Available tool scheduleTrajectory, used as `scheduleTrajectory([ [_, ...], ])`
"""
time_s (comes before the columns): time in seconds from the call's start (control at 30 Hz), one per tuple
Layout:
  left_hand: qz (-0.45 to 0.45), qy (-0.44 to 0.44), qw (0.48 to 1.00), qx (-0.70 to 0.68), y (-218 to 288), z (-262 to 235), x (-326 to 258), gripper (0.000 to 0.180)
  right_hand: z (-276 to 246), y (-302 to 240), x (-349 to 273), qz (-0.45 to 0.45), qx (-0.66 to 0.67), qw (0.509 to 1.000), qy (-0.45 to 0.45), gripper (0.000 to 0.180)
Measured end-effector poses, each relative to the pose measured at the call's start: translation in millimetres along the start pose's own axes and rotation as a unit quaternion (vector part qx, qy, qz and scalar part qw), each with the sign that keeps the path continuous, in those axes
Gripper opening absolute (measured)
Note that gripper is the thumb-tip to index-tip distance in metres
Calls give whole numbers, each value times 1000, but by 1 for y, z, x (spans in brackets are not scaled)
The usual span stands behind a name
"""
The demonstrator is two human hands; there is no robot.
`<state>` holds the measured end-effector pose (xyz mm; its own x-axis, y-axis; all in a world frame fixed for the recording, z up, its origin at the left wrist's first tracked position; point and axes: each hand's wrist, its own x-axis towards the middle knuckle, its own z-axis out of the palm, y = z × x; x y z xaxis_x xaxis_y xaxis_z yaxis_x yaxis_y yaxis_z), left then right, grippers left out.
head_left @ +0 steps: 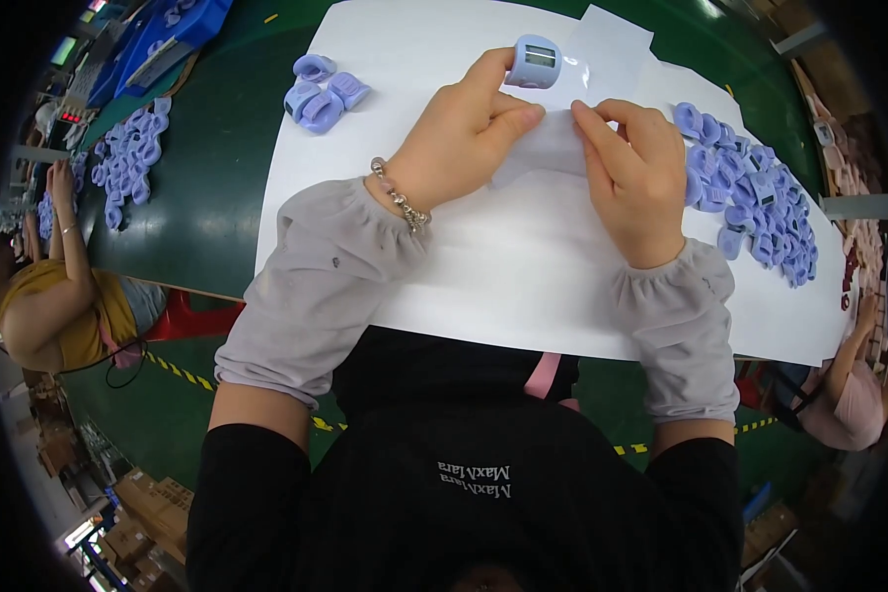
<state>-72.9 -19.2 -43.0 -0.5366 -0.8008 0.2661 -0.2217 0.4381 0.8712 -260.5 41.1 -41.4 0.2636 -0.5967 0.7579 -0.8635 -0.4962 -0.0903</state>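
Observation:
A light-blue finger counter point(536, 62) with a small grey display sits on the outstretched index finger of my left hand point(454, 138). That hand's thumb points toward my right hand point(641, 163), whose thumb and index fingertips are pinched together just below the counter. Whatever lies in this pinch is too small or too clear to make out. Glossy clear film point(577, 74) lies on the white paper point(483, 266) beside the counter. Several loose counters point(323, 96) are grouped left of my hands. On the right spreads a larger pile of the same counters point(750, 187).
The paper covers a green table point(207, 178). More counters point(128, 163) lie farther left, near a blue bin point(173, 44). A person in a yellow top point(64, 306) sits at the left, another in pink point(844, 405) at the right. A red stool point(192, 318) stands by the table.

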Motion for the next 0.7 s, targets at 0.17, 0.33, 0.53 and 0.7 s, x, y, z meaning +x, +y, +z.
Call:
scheduleTrajectory([
  [0.17, 4, 12, 1000, -18, 1, 2, -2, 43, -1, -1, 0, 0, -9, 1000, -28, 24],
  [0.33, 21, -8, 1000, 6, 3, 2, -2, 55, 1, 2, -4, 86, 113, 989, -32, 14],
  [0.53, 4, -2, 999, 45, 2, -1, -2, 49, -16, 1, 3, 135, 272, 945, -119, 12],
  [0.7, -82, -70, 975, -196, -4, 7, 0, 40, -14, 4, 1, 215, 428, 877, -30, 9],
])
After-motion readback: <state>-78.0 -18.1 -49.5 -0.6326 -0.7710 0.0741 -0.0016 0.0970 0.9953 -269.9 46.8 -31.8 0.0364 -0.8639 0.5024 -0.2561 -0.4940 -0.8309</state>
